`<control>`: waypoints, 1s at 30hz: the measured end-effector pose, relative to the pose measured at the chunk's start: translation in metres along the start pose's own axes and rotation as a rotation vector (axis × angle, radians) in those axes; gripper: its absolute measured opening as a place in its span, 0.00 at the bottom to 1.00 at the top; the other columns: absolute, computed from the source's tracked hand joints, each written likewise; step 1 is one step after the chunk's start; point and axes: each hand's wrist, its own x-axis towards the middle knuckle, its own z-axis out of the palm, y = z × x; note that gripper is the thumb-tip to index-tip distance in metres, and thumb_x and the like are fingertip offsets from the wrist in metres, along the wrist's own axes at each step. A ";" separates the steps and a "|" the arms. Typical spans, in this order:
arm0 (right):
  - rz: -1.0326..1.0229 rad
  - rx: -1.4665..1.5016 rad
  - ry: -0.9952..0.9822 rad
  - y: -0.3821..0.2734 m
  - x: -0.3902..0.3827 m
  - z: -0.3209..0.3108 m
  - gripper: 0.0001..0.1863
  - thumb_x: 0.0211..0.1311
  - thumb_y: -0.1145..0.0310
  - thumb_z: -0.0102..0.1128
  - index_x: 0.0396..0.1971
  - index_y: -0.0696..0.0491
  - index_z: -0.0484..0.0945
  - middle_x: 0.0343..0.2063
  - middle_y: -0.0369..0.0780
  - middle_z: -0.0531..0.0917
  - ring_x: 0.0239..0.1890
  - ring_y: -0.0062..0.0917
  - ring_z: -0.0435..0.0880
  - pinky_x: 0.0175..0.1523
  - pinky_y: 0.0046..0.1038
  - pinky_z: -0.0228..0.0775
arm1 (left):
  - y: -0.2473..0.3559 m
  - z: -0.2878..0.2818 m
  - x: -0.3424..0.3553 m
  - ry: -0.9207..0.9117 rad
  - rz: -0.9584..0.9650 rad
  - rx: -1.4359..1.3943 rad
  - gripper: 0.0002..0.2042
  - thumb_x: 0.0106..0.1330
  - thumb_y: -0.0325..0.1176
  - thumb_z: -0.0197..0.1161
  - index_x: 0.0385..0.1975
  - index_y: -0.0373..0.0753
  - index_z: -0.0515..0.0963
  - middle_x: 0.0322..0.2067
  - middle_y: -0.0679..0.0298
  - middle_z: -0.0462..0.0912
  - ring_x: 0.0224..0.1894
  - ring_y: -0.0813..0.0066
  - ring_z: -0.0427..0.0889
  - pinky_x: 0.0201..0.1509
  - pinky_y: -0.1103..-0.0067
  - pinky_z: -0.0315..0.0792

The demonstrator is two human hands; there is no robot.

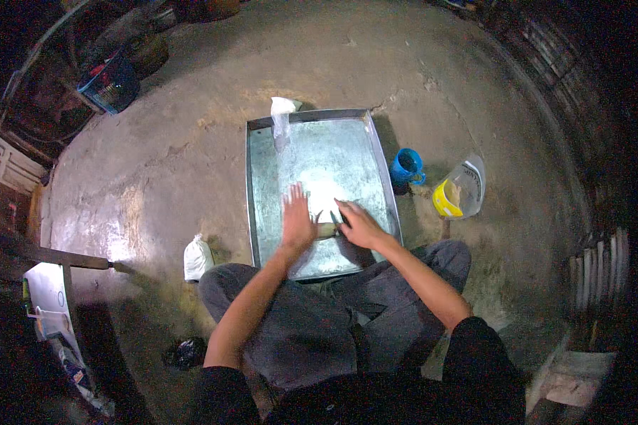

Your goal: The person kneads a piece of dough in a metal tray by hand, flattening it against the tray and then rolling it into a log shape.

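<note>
A wide, shallow metal tray (268,166) with raised sides lies on the floor in front of my crossed legs. My left hand (300,218) is over its near half, palm down with the fingers stretched out forward. Opposite it, my right hand (360,225) reaches in from the right, its fingers apart and pointing left. Between the two hands sits a short tan, roll-like piece (326,230); its kind is unclear, and the hands partly cover it. Strong glare washes out the tray's surface beside my fingertips, and dark shadows lie near both thumbs.
A clear plastic bag with white contents (285,106) hangs over the tray's far edge. To the right stand a blue mug (407,167) and a cut-open yellow and clear container (448,199). A white bag (198,258) stands by my left knee. A blue basket (110,85) is far left.
</note>
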 end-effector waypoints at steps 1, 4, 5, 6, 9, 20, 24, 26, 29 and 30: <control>0.028 -0.039 0.056 0.005 -0.009 -0.009 0.28 0.65 0.61 0.59 0.64 0.54 0.70 0.61 0.50 0.71 0.64 0.44 0.68 0.69 0.41 0.60 | 0.033 0.006 -0.014 -0.048 0.090 -0.044 0.34 0.72 0.49 0.52 0.66 0.23 0.59 0.72 0.38 0.48 0.76 0.44 0.44 0.77 0.51 0.38; 0.025 0.023 0.234 0.001 -0.015 -0.029 0.22 0.66 0.62 0.59 0.58 0.53 0.75 0.57 0.49 0.76 0.61 0.43 0.72 0.65 0.39 0.65 | 0.051 0.025 -0.044 -0.154 0.275 0.044 0.40 0.73 0.58 0.44 0.69 0.23 0.54 0.73 0.42 0.48 0.77 0.49 0.40 0.78 0.53 0.34; 0.069 0.111 0.237 0.002 -0.021 -0.035 0.22 0.66 0.62 0.59 0.57 0.54 0.76 0.56 0.49 0.77 0.61 0.43 0.73 0.64 0.39 0.66 | 0.048 0.026 -0.045 -0.213 0.341 0.092 0.41 0.73 0.59 0.44 0.69 0.23 0.54 0.73 0.43 0.47 0.77 0.50 0.40 0.78 0.54 0.34; 0.108 0.206 0.242 0.003 -0.024 -0.038 0.21 0.66 0.62 0.60 0.57 0.54 0.76 0.55 0.49 0.78 0.60 0.43 0.73 0.64 0.39 0.66 | 0.039 0.023 -0.042 -0.272 0.405 0.150 0.41 0.73 0.59 0.43 0.69 0.24 0.54 0.73 0.44 0.47 0.77 0.51 0.39 0.78 0.54 0.34; 0.141 0.228 0.255 0.012 -0.040 -0.035 0.21 0.66 0.63 0.59 0.56 0.56 0.76 0.54 0.50 0.78 0.59 0.45 0.74 0.63 0.40 0.67 | 0.016 0.033 -0.001 -0.286 0.452 0.097 0.43 0.71 0.61 0.46 0.69 0.24 0.54 0.73 0.43 0.48 0.77 0.49 0.42 0.78 0.55 0.36; 0.101 0.105 0.206 0.016 -0.028 -0.010 0.23 0.66 0.61 0.59 0.58 0.54 0.74 0.56 0.52 0.75 0.60 0.47 0.72 0.63 0.45 0.64 | 0.028 0.027 -0.007 -0.267 0.293 0.176 0.48 0.69 0.64 0.47 0.70 0.21 0.49 0.71 0.32 0.44 0.76 0.40 0.41 0.77 0.54 0.36; 0.093 0.150 0.241 0.009 -0.021 -0.018 0.22 0.66 0.63 0.59 0.58 0.56 0.74 0.55 0.52 0.76 0.58 0.48 0.74 0.62 0.42 0.66 | 0.023 0.013 -0.037 -0.387 0.371 0.145 0.47 0.69 0.62 0.49 0.70 0.22 0.48 0.71 0.31 0.44 0.76 0.39 0.41 0.77 0.54 0.37; 0.089 0.170 0.230 0.007 -0.025 -0.018 0.22 0.67 0.64 0.59 0.58 0.56 0.75 0.54 0.52 0.77 0.57 0.48 0.75 0.62 0.42 0.67 | -0.002 0.031 0.017 -0.277 0.284 0.101 0.45 0.70 0.61 0.49 0.70 0.23 0.48 0.70 0.31 0.47 0.76 0.38 0.40 0.77 0.53 0.38; 0.048 0.189 0.247 -0.002 -0.020 -0.022 0.21 0.67 0.64 0.59 0.57 0.57 0.75 0.52 0.52 0.78 0.55 0.48 0.76 0.61 0.42 0.68 | -0.075 0.037 0.090 0.192 0.616 0.433 0.37 0.69 0.53 0.57 0.70 0.36 0.55 0.67 0.33 0.58 0.72 0.32 0.49 0.73 0.44 0.42; 0.064 0.181 0.250 0.003 -0.019 -0.018 0.22 0.67 0.63 0.59 0.57 0.56 0.75 0.53 0.51 0.78 0.56 0.47 0.75 0.61 0.43 0.67 | -0.076 0.044 0.095 0.174 0.560 0.475 0.38 0.68 0.52 0.59 0.71 0.38 0.54 0.67 0.33 0.58 0.72 0.31 0.49 0.73 0.43 0.43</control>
